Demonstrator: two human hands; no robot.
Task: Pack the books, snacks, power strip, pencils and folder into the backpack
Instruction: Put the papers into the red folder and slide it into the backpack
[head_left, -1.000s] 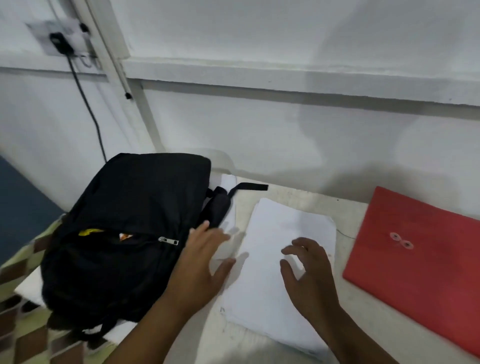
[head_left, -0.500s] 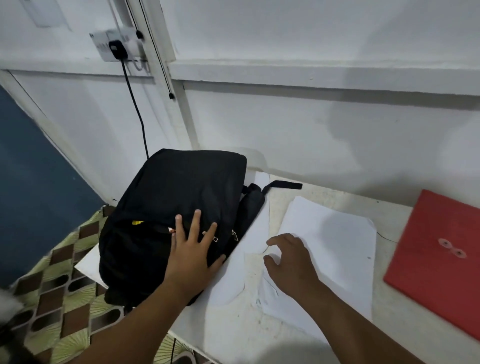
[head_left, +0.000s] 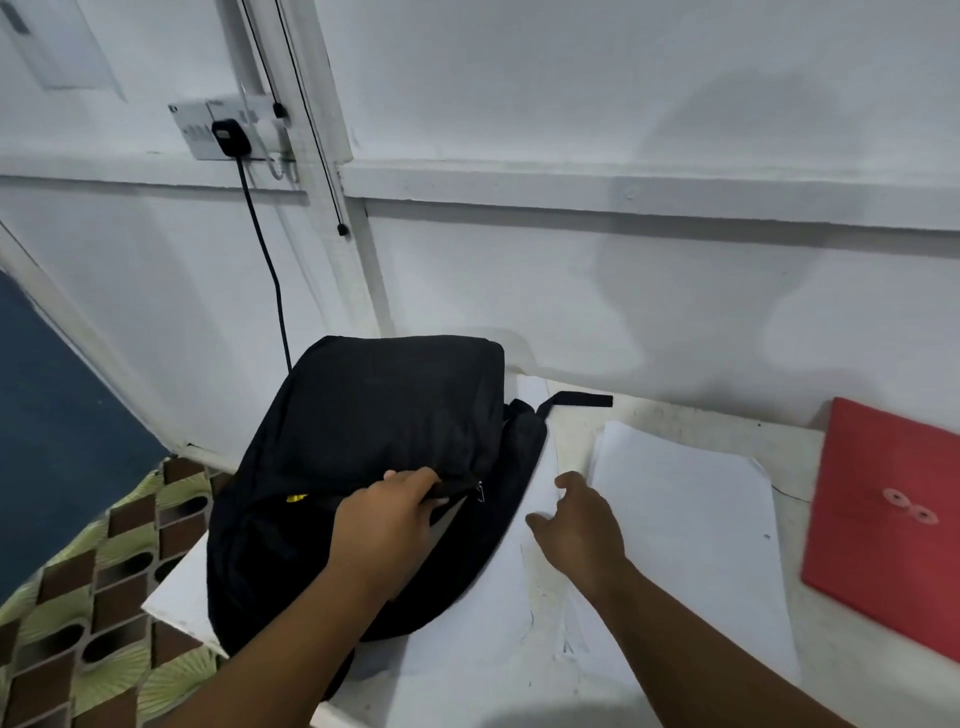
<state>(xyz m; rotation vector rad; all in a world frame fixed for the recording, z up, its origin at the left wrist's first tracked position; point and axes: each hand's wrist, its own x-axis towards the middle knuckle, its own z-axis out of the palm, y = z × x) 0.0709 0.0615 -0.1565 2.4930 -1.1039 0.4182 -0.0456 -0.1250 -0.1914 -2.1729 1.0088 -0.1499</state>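
Backpack (head_left: 374, 447) under curled left hand (head_left: 387, 519)

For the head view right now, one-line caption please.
Left hand grips the black backpack at its zipper; red folder waits on the table.

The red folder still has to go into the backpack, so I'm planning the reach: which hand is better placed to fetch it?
Probably the right hand: it hovers open over the white paper, nearer the red folder. The left hand has its grip on the backpack opening.

no readable text, labels, brands or numbers anywhere
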